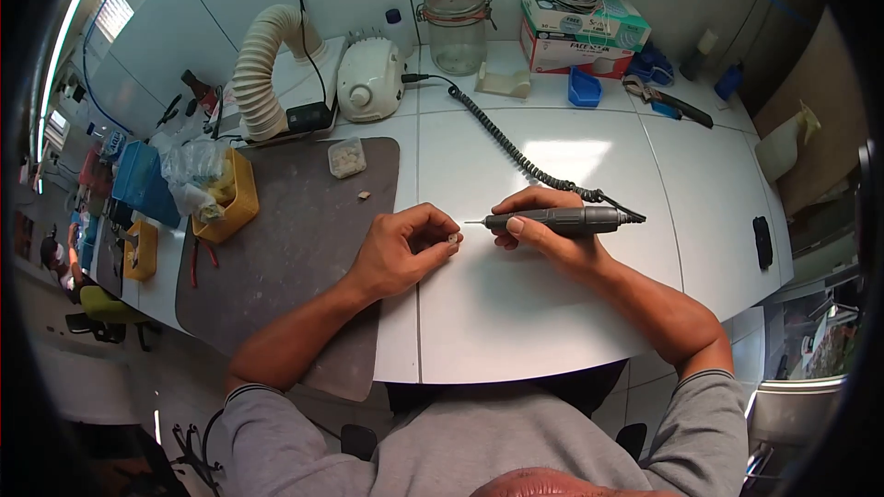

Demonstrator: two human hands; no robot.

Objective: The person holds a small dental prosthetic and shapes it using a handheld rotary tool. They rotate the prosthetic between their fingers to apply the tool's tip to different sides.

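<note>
My left hand [398,250] is closed in a pinch over the table, with a small off-white piece [453,238] between thumb and fingertips. Its shape is mostly hidden by the fingers; I cannot tell what it is. In my right hand [564,247] lies a dark rotary handpiece [580,219], gripped like a pen and nearly level. The handpiece's thin metal bur [472,222] points left, close to the left fingertips. From its rear end a coiled black cord [505,145] runs back to a white control unit [370,83].
A grey mat [285,221] covers the left side, bearing a small tub [347,157] of pale pieces and a loose tan chip [364,195]. Yellow bins [241,204] and a ribbed hose [253,83] stand left. At the back are a glass jar [458,46] and glove boxes [575,51].
</note>
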